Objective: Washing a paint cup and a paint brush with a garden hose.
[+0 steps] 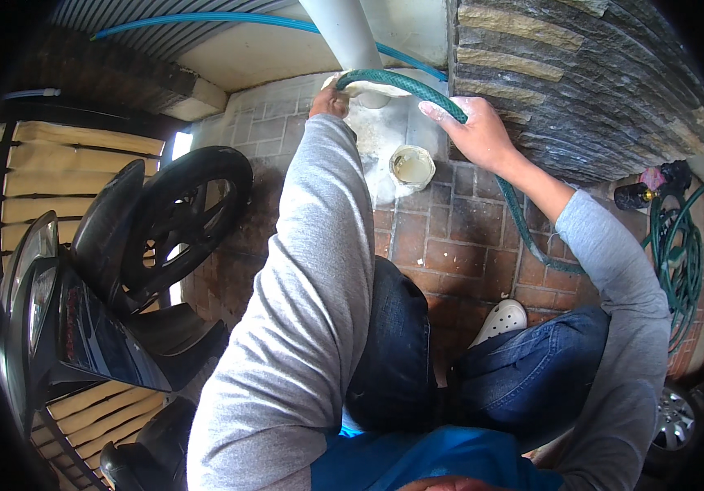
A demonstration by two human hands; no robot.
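We grip green rubber hose [417, 88]: left hand [329, 100] pinching end at grey downpipe [350, 37] base, right hand [476, 131] clasped around hose. Hose reaches pipe; white tub [411, 166] nearby untouched.

Red brick paving [450, 237], stacked-stone wall [589, 90] right, parked scooter [98, 278] left, probably daylight.

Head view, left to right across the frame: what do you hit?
Scooter → left hand → white pipe → small tub → right hand gripping the green hose → white shoe → coiled hose.
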